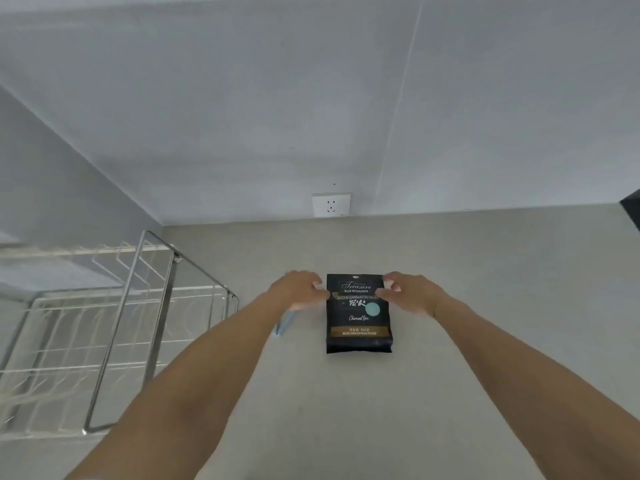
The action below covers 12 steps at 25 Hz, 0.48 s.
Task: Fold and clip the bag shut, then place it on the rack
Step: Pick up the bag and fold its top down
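A black coffee bag (358, 320) with gold and white print lies flat on the pale counter (346, 410), its top pointing away from me. My left hand (298, 289) pinches the bag's upper left edge. My right hand (408, 292) pinches the upper right edge. A light blue clip (284, 323) lies on the counter just left of the bag, partly hidden under my left wrist. The metal wire rack (138, 323) stands at the left of the counter.
A white wall socket (330, 204) sits on the grey wall right behind the bag. A dark object (632, 209) shows at the far right edge. The counter runs on to the right of the bag and toward me.
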Each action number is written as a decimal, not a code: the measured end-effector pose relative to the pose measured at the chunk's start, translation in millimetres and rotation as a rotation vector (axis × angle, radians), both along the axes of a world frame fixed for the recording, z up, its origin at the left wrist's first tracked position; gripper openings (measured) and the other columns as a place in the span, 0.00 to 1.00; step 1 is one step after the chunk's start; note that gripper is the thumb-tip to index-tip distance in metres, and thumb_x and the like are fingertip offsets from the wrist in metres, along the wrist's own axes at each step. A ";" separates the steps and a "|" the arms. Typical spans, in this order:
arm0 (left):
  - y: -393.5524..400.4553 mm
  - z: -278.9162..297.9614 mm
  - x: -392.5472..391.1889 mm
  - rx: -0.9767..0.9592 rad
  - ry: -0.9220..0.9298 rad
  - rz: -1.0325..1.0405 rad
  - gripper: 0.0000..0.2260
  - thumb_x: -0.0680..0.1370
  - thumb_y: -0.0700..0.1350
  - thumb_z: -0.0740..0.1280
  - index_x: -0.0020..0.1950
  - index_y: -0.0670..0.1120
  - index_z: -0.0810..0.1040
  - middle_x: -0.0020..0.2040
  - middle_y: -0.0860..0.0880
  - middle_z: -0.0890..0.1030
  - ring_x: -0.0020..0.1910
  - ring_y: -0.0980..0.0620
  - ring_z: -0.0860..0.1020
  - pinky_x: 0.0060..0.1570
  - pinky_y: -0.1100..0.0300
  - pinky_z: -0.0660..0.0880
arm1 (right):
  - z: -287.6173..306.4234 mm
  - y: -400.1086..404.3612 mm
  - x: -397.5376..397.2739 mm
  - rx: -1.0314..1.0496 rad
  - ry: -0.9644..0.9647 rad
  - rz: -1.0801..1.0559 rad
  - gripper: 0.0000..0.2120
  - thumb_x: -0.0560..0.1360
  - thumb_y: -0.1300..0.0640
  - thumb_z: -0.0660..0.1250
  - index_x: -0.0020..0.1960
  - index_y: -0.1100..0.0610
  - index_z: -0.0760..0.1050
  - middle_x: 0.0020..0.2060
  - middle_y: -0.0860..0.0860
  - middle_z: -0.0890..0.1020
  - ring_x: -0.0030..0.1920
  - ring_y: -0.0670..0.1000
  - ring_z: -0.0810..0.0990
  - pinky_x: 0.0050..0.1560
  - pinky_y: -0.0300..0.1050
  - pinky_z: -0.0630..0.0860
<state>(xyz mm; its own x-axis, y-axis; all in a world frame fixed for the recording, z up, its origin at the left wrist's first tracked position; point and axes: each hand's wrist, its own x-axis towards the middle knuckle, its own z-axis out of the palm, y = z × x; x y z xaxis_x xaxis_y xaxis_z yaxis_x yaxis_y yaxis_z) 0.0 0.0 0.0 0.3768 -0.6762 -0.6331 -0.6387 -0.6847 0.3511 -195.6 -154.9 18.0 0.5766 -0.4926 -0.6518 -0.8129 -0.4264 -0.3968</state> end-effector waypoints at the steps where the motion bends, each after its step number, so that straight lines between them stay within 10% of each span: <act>1: -4.8 -2.0 0.8 0.000 0.010 0.009 0.26 0.75 0.59 0.63 0.70 0.49 0.71 0.67 0.48 0.76 0.66 0.45 0.72 0.66 0.49 0.69 | -2.6 -1.3 4.7 0.060 0.002 -0.024 0.29 0.78 0.40 0.61 0.75 0.50 0.62 0.69 0.54 0.74 0.66 0.57 0.74 0.63 0.51 0.71; 5: -17.9 -9.3 -3.8 -0.065 0.065 0.092 0.22 0.75 0.53 0.68 0.66 0.46 0.74 0.62 0.47 0.80 0.62 0.45 0.75 0.59 0.56 0.70 | -7.4 -0.2 18.1 0.179 0.001 -0.074 0.32 0.79 0.49 0.65 0.78 0.53 0.56 0.70 0.56 0.74 0.67 0.58 0.73 0.64 0.50 0.70; 12: -5.5 -6.9 -14.9 -0.260 0.303 0.471 0.11 0.73 0.38 0.71 0.54 0.43 0.77 0.51 0.43 0.84 0.46 0.48 0.79 0.38 0.63 0.72 | -14.8 9.1 1.7 0.336 -0.297 -0.499 0.15 0.74 0.64 0.70 0.59 0.58 0.76 0.48 0.54 0.84 0.53 0.56 0.79 0.51 0.48 0.74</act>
<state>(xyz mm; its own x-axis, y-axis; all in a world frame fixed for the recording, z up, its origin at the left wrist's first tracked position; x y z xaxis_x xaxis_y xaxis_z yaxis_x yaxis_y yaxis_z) -14.9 -5.5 -6.9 0.5014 -0.6278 -0.5953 -0.1344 -0.7363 0.6632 -193.9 -145.9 3.2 0.5108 -0.5449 -0.6649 -0.7162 0.1581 -0.6798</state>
